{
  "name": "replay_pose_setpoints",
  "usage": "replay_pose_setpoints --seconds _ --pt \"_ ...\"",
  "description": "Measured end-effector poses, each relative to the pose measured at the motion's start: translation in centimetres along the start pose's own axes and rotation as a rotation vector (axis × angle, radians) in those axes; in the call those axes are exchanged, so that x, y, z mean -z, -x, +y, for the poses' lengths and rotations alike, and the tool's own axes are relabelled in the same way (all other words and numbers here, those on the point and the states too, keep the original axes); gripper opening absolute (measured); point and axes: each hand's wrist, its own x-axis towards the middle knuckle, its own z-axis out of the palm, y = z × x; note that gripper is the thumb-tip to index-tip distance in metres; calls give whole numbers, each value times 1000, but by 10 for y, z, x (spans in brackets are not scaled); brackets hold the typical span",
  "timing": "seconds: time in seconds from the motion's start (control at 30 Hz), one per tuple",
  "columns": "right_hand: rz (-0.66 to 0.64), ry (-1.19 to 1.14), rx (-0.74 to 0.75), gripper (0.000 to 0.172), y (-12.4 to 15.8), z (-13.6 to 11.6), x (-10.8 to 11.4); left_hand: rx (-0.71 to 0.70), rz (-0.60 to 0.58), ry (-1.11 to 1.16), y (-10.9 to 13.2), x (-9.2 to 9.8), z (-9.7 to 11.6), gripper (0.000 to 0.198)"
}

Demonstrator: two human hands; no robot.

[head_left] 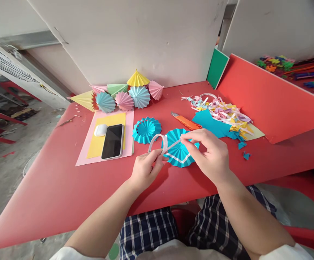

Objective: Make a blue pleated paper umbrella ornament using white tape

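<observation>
My left hand (145,169) pinches a white roll of double-sided tape (157,141) just above the red table (64,187). My right hand (209,153) pinches the free end of the tape strip, pulled out to the right over a blue pleated paper fan (179,153). White tape strips lie across that fan. A second blue pleated fan (146,130) rests on the table just behind my left hand.
A phone (113,141) and a white earbud case (100,130) lie on yellow and pink paper sheets (110,121). Several finished paper umbrellas (124,95) stand at the back. An orange utility knife (187,122) and a heap of paper scraps (224,113) sit to the right.
</observation>
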Motion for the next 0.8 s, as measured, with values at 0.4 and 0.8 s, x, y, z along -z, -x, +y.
replay_pose_setpoints --seconds 0.4,0.8 --pt "-173 225 246 20 13 -9 -17 -213 91 -135 -5 1 2 15" --pt "-155 420 334 16 18 -2 -26 -143 136 -151 -4 0 1 15"
